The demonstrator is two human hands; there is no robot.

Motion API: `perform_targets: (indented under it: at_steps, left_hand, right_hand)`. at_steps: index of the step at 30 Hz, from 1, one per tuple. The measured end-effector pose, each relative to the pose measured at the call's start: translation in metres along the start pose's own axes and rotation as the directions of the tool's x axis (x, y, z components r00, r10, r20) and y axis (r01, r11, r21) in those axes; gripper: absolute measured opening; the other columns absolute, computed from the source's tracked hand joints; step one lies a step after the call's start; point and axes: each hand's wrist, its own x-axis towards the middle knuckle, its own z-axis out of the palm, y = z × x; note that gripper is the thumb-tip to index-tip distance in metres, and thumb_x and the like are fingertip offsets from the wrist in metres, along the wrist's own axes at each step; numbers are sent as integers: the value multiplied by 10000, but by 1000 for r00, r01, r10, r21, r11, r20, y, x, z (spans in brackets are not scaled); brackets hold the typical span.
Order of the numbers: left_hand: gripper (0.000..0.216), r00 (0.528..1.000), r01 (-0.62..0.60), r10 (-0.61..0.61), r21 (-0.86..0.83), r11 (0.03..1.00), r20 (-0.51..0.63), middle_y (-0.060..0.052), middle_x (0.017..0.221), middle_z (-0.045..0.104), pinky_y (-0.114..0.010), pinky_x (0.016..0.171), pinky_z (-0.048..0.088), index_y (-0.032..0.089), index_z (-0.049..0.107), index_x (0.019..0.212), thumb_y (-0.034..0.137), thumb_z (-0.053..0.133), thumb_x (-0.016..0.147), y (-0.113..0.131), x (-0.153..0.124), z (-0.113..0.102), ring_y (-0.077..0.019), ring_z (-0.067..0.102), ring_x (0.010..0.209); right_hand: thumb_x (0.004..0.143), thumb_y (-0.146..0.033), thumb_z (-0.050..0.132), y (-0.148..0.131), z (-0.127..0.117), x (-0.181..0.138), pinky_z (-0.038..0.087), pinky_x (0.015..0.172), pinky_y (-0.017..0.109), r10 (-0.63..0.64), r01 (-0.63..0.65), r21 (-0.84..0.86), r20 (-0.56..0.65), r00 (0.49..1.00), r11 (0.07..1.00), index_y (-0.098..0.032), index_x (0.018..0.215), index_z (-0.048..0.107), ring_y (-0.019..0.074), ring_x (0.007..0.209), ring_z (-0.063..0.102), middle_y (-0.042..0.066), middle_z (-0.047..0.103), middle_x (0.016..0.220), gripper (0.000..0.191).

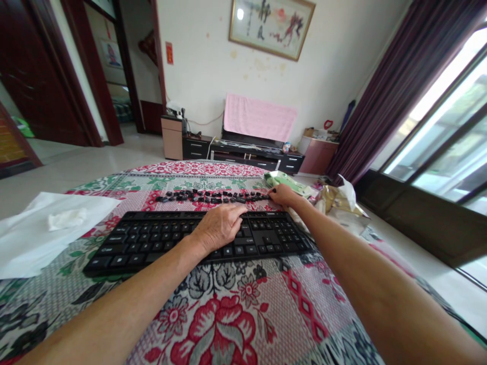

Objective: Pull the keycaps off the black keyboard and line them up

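Plain black is shown by the keyboard (148,243), its keys marked with pale characters, and black is repeated in the loose keycaps (216,200). The tablecloth (220,324) is patterned in crimson, grey, green and black on white, with a large red and grey flower at the front, and diamond bands and small checks around it. White is seen in the paper sheet (23,228) and the crumpled tissue (66,219). The packet (289,182) is coloured green and white, though its print is too blurred to be read; gold is shown by the wrapper (337,197). Farther off, the towel (258,117) is pale pink and the curtain (376,76) dark purple.
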Motion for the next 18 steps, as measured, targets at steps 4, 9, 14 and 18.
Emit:
perform_targets:
  at_steps: [4, 9, 14, 18]
  left_hand:
    - [274, 1000, 0, 0, -3, 1000, -6, -85, 973, 671, -355, 812, 526, 139, 608, 1039, 137, 444, 820, 1, 1, -1, -187, 630, 884]
    - [294, 999, -25, 25, -9, 1000, -36, -85, 1000, 673, -363, 833, 525, 141, 614, 1052, 128, 443, 814, 0, 0, 1, -188, 631, 909]
    - [313, 999, -27, 26, -13, 1000, -43, -97, 1060, 662, -366, 861, 519, 136, 612, 1078, 140, 438, 818, -1, -1, 2, -192, 621, 964]
    - [303, 1000, -4, 4, 6, 1000, -15, -95, 1051, 667, -369, 864, 517, 140, 612, 1075, 152, 446, 821, 0, -1, 1, -198, 624, 958]
  right_hand:
    - [796, -271, 418, 5, -7, -7, 431, 684, 256, 100, -76, 140, -174, 980, 987, -155, 883, 709, 217, 822, 620, 96, 699, 876, 325]
    - [824, -279, 325, 18, -25, -33, 430, 638, 215, 162, 54, 521, -360, 919, 852, -143, 829, 669, 155, 759, 600, 61, 675, 830, 370]
    - [825, -351, 414, 31, -33, -66, 436, 515, 217, 66, 122, 684, -243, 968, 719, -154, 862, 622, 110, 545, 540, 27, 619, 674, 289]
    - [784, -372, 538, 38, -37, -89, 477, 535, 223, 11, 74, 789, -102, 995, 610, -151, 771, 616, 99, 540, 539, 35, 608, 636, 234]
